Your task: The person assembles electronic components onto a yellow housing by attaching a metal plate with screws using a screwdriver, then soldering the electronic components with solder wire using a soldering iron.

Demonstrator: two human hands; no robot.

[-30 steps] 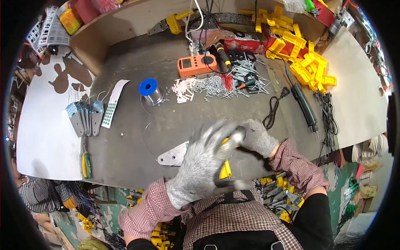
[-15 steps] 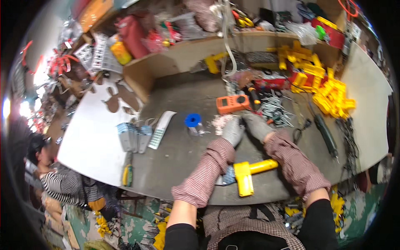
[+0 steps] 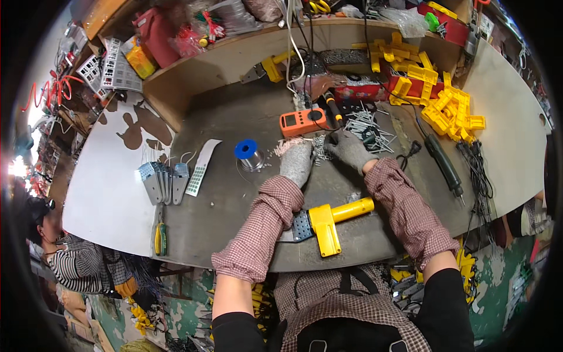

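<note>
My left hand (image 3: pixel 297 161), in a grey glove, reaches into a pile of small pinkish pieces (image 3: pixel 286 145). Its fingers look pressed together, and their tips are hidden. To its right, my gloved right hand (image 3: pixel 350 151) is curled with fingertips together beside small metal screws (image 3: pixel 321 149); anything inside them is too small to make out. Long silver screws (image 3: pixel 370 127) lie just beyond that hand. An orange multimeter (image 3: pixel 303 122) rests behind both hands. Nearer me lies a yellow T-shaped plastic housing (image 3: pixel 324 229) with a perforated metal plate (image 3: pixel 302 225) at its left.
A blue-topped solder wire spool (image 3: pixel 248 155) stands left of my hands. Further left are grey metal plates (image 3: pixel 163 183), a label strip (image 3: pixel 203 166) and a screwdriver (image 3: pixel 160 237). Yellow housings (image 3: pixel 450 111) and a dark green corded tool (image 3: pixel 444 164) occupy the right. A co-worker (image 3: pixel 82 264) sits at left.
My hands have parted: the left has shifted left onto the pinkish pieces, while the right stays beside the screws. The whole view has shifted slightly, and the yellow housing still lies near me.
</note>
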